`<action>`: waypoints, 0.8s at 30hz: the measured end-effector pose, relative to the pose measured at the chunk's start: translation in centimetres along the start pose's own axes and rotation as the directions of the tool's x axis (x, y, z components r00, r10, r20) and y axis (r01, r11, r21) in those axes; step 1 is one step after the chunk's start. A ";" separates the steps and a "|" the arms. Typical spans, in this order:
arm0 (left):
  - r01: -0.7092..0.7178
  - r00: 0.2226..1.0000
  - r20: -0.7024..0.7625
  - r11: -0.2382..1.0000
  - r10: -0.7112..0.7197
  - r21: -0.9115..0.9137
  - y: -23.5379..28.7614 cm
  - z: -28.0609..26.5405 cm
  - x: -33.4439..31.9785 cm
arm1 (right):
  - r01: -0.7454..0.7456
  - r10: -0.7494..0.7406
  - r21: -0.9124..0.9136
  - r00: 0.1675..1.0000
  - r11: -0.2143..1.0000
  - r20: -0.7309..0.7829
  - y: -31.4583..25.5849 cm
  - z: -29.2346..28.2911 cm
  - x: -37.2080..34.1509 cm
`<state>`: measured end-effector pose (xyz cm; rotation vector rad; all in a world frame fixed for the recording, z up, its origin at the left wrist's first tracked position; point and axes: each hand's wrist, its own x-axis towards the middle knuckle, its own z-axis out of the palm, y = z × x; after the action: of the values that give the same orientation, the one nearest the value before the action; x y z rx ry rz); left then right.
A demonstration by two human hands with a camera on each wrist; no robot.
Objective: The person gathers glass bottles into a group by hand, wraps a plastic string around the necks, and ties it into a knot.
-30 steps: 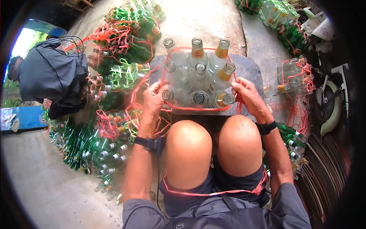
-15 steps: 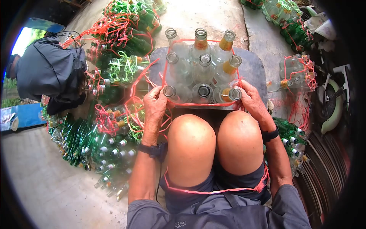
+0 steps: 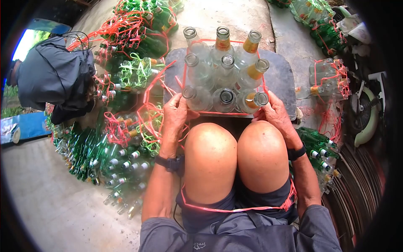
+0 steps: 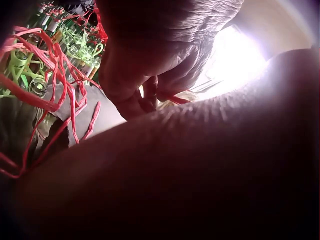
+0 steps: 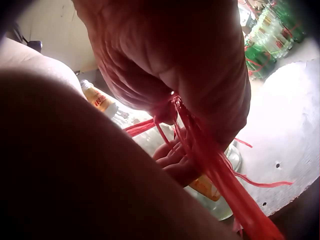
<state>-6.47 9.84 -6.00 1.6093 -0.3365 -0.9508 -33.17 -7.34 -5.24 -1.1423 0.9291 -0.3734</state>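
Note:
Several clear glass bottles (image 3: pixel 227 72) stand upright in a tight block of rows on a dark board (image 3: pixel 279 77) before my knees. A loop of red plastic string (image 3: pixel 222 113) runs round the block. My left hand (image 3: pixel 174 114) is at the near left corner, fingers pinching the string; its fingertips are partly hidden in the left wrist view. At the near right corner my right hand (image 3: pixel 277 112) grips the string, and a thick red strand (image 5: pixel 220 175) hangs from between its fingers in the right wrist view. Its fingertips lie close against the nearest bottle.
Tied bundles of green bottles (image 3: pixel 161 21) and loose red and green string (image 3: pixel 140 73) lie to the left. A clear bottle bundle (image 3: pixel 329 75) is on the right. A grey-clad person (image 3: pixel 54 80) is at the far left. Stacked curved sheets (image 3: pixel 357 189) stand at right.
Both hands have drawn a little toward my body along the block's near corners, the right one down from beside the bottles. The bottles sit slightly higher in the head view.

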 end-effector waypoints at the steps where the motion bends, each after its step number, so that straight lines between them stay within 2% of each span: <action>1: 0.023 1.000 -0.004 1.000 -0.023 -0.020 -0.3 0.0 0.1 | 0.000 0.000 -0.001 1.000 1.000 -0.003 0.2 -0.1 0.1; 4: 0.035 0.999 0.007 0.999 -0.035 -0.017 -1.0 -0.2 0.4 | 0.003 -0.002 0.046 1.000 0.999 -0.006 0.7 -0.1 0.2; 6: 0.011 1.000 0.023 1.000 -0.011 0.007 -1.1 -0.3 0.8 | 0.078 -0.078 0.019 0.997 0.997 0.025 0.9 -0.1 0.5; 9: -0.016 1.000 0.028 0.999 0.014 0.046 -1.1 -0.2 0.8 | 0.032 -0.029 -0.079 0.999 0.996 0.028 0.4 0.0 0.5; 13: -0.015 0.997 0.075 0.994 0.007 0.106 -1.1 -0.6 0.9 | 0.007 -0.005 -0.119 1.000 0.993 0.021 0.3 0.0 0.8; 18: 0.044 0.991 0.119 0.988 -0.062 0.151 -1.1 -0.9 0.5 | 0.030 -0.027 -0.053 0.997 0.998 0.065 1.1 -0.4 1.0; 20: 0.102 0.989 0.108 0.994 -0.105 0.035 -1.3 -1.0 0.5 | 0.013 -0.013 -0.001 0.998 1.000 0.062 1.3 -0.5 0.9; 21: 0.105 0.988 0.107 0.994 -0.108 0.035 -1.3 -1.0 0.4 | -0.002 -0.001 0.050 0.998 0.999 0.058 1.4 -0.6 0.8; 24: 0.118 0.989 0.085 0.992 -0.121 0.042 -1.0 -0.9 0.4 | 0.018 -0.020 0.031 0.999 0.999 0.051 1.6 -0.7 0.4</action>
<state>-5.81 10.45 -7.12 1.6387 -0.3223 -1.1150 -33.78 -7.39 -6.92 -1.1281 0.8655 -0.3710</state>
